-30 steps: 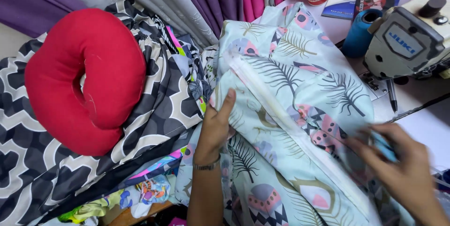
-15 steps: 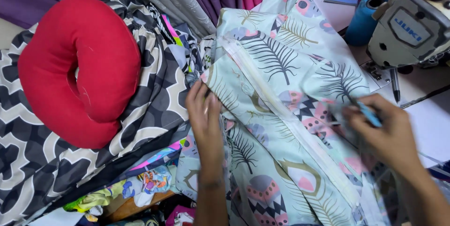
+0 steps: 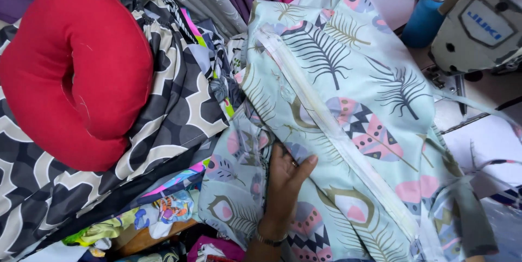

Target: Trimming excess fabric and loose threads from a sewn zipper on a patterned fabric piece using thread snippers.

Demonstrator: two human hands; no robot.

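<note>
the left hand has slid down and now presses flat, fingers spread, on the pale feather-print fabric just left of its white zipper; the right hand has likely dropped under the cloth, grip untellable.

One red cushion, one thread cone.

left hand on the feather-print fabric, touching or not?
Touching. Head view shows the left hand lying flat on the feather-print fabric, fingers pressed into it beside the white zipper.
</note>
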